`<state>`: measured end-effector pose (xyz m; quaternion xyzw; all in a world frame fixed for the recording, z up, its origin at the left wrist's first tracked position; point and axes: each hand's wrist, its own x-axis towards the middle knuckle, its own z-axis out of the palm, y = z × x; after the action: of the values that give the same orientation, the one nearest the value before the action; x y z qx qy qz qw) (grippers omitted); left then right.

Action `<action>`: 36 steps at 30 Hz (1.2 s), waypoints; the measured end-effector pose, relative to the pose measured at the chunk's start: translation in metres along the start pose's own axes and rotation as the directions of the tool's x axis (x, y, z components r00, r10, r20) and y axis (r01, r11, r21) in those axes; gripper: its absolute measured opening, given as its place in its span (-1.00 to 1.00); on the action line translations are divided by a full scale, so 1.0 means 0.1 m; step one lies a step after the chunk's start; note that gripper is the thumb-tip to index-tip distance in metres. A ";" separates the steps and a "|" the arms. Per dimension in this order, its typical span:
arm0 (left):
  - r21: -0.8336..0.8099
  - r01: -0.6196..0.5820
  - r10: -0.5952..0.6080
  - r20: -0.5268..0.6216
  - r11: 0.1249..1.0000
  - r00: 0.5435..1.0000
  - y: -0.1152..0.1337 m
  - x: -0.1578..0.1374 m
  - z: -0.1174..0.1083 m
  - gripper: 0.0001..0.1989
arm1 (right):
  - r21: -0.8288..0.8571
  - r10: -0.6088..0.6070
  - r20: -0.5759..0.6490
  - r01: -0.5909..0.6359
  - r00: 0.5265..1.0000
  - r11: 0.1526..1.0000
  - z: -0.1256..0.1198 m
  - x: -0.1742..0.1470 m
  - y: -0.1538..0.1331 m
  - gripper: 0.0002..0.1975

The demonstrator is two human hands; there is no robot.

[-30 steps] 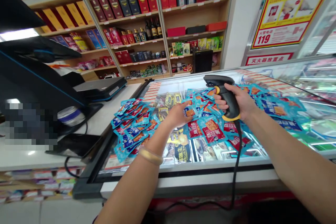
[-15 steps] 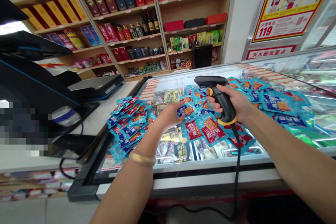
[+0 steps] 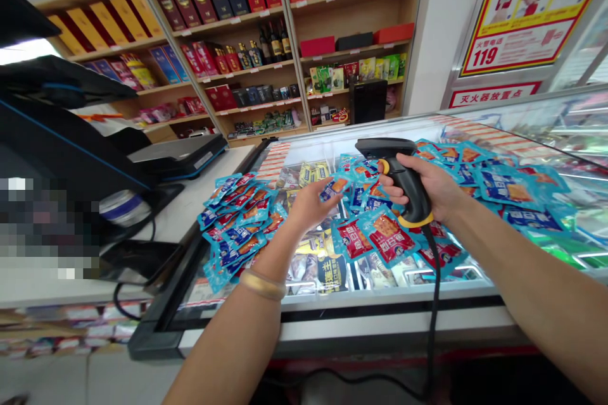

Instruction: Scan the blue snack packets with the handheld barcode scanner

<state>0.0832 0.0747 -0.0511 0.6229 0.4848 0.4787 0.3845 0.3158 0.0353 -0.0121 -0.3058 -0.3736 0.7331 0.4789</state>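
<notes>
My right hand (image 3: 434, 186) is wrapped round the handle of a black barcode scanner (image 3: 413, 193) with yellow trim, its head pointing left. Between the thumb and fingers of my left hand (image 3: 311, 205) is a small blue snack packet (image 3: 334, 188), held just left of the scanner. Red and blue snack packets (image 3: 387, 234) lie under and around the scanner on the glass top of a display freezer (image 3: 304, 310). A stacked pile of the same packets (image 3: 237, 228) is at the left, beside my left forearm. More packets (image 3: 508, 186) spread to the right.
A black cable (image 3: 433, 304) hangs from the scanner over the freezer's front edge. On the left counter stand a dark checkout machine (image 3: 61, 133) and a scale (image 3: 178, 155). Shelves of boxes and bottles (image 3: 270, 44) line the back wall.
My left hand has lifted the packet slightly and drawn it a little away from the packets beneath the scanner. The scanner stays in my right hand, nearly still; the view has shifted slightly.
</notes>
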 end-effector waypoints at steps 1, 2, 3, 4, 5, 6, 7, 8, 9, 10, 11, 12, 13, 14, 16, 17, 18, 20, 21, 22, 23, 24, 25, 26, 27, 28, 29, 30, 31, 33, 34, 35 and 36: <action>-0.140 0.052 -0.057 -0.032 0.989 0.998 0.01 0.01 0.00 -0.75 | 0.002 0.005 0.002 -0.005 1.000 1.000 0.00 0.00 0.00 -0.78; -0.278 0.110 -0.126 -0.040 0.954 0.991 0.02 0.02 0.00 -0.82 | 0.007 0.009 0.002 -0.009 1.000 1.000 0.00 -0.01 0.00 -0.78; -0.400 0.168 -0.195 -0.028 0.901 0.980 0.04 0.02 -0.01 -0.85 | 0.013 0.012 0.002 -0.012 1.000 1.000 0.01 -0.01 0.00 -0.78; -0.493 0.219 -0.253 -0.003 0.842 0.967 0.07 0.03 -0.01 -0.83 | 0.018 0.014 0.001 -0.014 1.000 1.000 0.01 -0.01 0.00 -0.78; -0.555 0.258 -0.295 0.023 0.791 0.955 0.09 0.03 -0.01 -0.78 | 0.021 0.015 0.000 -0.015 1.000 1.000 0.01 -0.01 0.00 -0.78; -0.589 0.287 -0.325 0.044 0.756 0.945 0.11 0.03 -0.02 -0.73 | 0.022 0.018 0.000 -0.018 1.000 1.000 0.01 -0.01 0.01 -0.78; -0.602 0.307 -0.342 0.059 0.737 0.938 0.14 0.02 -0.02 -0.71 | 0.021 0.022 0.000 -0.022 1.000 1.000 0.01 -0.01 0.01 -0.79; -0.606 0.314 -0.348 0.065 0.731 0.935 0.16 0.01 -0.01 -0.69 | 0.017 0.029 0.001 -0.029 1.000 0.999 0.00 0.00 0.02 -0.79; -0.607 0.317 -0.348 0.069 0.729 0.935 0.17 0.01 -0.01 -0.70 | 0.012 0.036 0.003 -0.036 0.999 0.999 0.00 0.01 0.02 -0.79; -0.608 0.317 -0.346 0.073 0.728 0.935 0.19 0.00 -0.01 -0.70 | 0.006 0.041 0.005 -0.041 0.999 0.999 -0.02 0.01 0.03 -0.79; -0.610 0.315 -0.342 0.076 0.727 0.937 0.19 -0.01 0.00 -0.72 | 0.001 0.045 0.006 -0.045 0.999 0.999 -0.03 0.02 0.03 -0.79; -0.612 0.312 -0.339 0.075 0.727 0.938 0.19 -0.01 0.00 -0.73 | -0.003 0.045 0.008 -0.045 0.999 0.999 -0.04 0.02 0.04 -0.79; -0.612 0.311 -0.339 0.074 0.727 0.938 0.19 -0.02 0.00 -0.73 | -0.006 0.044 0.008 -0.044 0.999 0.999 -0.05 0.03 0.04 -0.78; -0.611 0.311 -0.340 0.072 0.728 0.938 0.19 -0.02 0.01 -0.74 | -0.009 0.043 0.008 -0.042 0.999 0.999 -0.06 0.04 0.04 -0.78; -0.613 0.311 -0.345 0.067 0.727 0.936 0.18 -0.02 0.01 -0.74 | -0.012 0.041 0.008 -0.041 0.999 0.999 -0.07 0.04 0.04 -0.79; -0.615 0.310 -0.346 0.064 0.725 0.936 0.18 -0.02 0.01 -0.75 | -0.011 0.039 0.007 -0.039 0.999 0.999 -0.07 0.04 0.05 -0.80; -0.619 0.309 -0.347 0.061 0.723 0.936 0.18 -0.01 0.01 -0.75 | -0.008 0.039 0.006 -0.039 0.999 0.999 -0.07 0.04 0.05 -0.80; -0.623 0.304 -0.340 0.064 0.721 0.938 0.18 -0.01 0.01 -0.74 | 0.002 0.044 0.009 -0.044 0.999 0.999 -0.06 0.04 0.05 -0.81; -0.624 0.304 -0.336 0.070 0.720 0.939 0.18 -0.01 0.01 -0.73 | 0.007 0.048 0.013 -0.048 0.999 0.999 -0.05 0.04 0.05 -0.81; -0.623 0.304 -0.332 0.074 0.721 0.940 0.19 -0.01 0.01 -0.73 | 0.012 0.051 0.016 -0.051 0.999 0.999 -0.04 0.03 0.05 -0.81; -0.620 0.305 -0.331 0.077 0.722 0.940 0.19 -0.01 0.01 -0.73 | 0.016 0.055 0.019 -0.056 0.998 0.998 -0.04 0.03 0.05 -0.80; -0.618 0.307 -0.333 0.078 0.724 0.940 0.19 -0.01 0.00 -0.73 | 0.019 0.060 0.018 -0.061 0.998 0.998 -0.03 0.03 0.05 -0.80; -0.615 0.309 -0.336 0.075 0.725 0.939 0.19 -0.01 0.00 -0.73 | 0.022 0.064 0.014 -0.065 0.998 0.998 -0.03 0.03 0.05 -0.80; -0.612 0.311 -0.341 0.072 0.727 0.937 0.19 -0.01 0.00 -0.74 | 0.027 0.067 0.008 -0.068 0.998 0.997 -0.02 0.03 0.04 -0.79; -0.609 0.311 -0.343 0.067 0.730 0.937 0.18 -0.01 0.01 -0.74 | 0.032 0.069 0.002 -0.070 0.998 0.997 -0.02 0.03 0.04 -0.78; -0.603 0.310 -0.343 0.063 0.735 0.937 0.18 -0.01 0.01 -0.74 | 0.035 0.073 -0.001 -0.073 0.997 0.997 -0.02 0.03 0.04 -0.78; -0.592 0.303 -0.335 0.058 0.747 0.940 0.16 -0.01 0.02 -0.73 | 0.038 0.074 -0.005 -0.074 0.997 0.997 -0.02 0.03 0.05 -0.78; -0.575 0.286 -0.319 0.046 0.766 0.947 0.15 0.00 0.03 -0.72 | 0.042 0.071 -0.006 -0.071 0.997 0.997 -0.02 0.03 0.05 -0.78; -0.548 0.256 -0.291 0.023 0.796 0.956 0.14 0.00 0.04 -0.71 | 0.046 0.063 -0.007 -0.062 0.998 0.997 -0.02 0.03 0.05 -0.78; -0.451 0.139 -0.188 -0.067 0.882 0.980 0.13 0.02 0.03 -0.69 | 0.059 0.039 -0.008 -0.038 0.999 0.998 0.01 0.04 0.06 -0.79; -0.375 0.053 -0.109 -0.130 0.926 0.986 0.14 0.03 -0.01 -0.67 | 0.066 0.026 -0.008 -0.026 1.000 0.997 0.03 0.04 0.07 -0.80; -0.282 -0.035 -0.020 -0.190 0.959 0.982 0.15 0.05 -0.06 -0.65 | 0.073 0.017 -0.009 -0.016 1.000 0.997 0.07 0.05 0.07 -0.80; -0.177 -0.115 0.070 -0.241 0.978 0.968 0.16 0.07 -0.15 -0.61 | 0.075 0.014 -0.011 -0.013 1.000 0.997 0.11 0.07 0.08 -0.80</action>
<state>0.0729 0.0781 -0.0306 0.5449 0.4492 0.6099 0.3597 0.3010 0.0366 -0.0133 -0.2945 -0.3410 0.7481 0.4872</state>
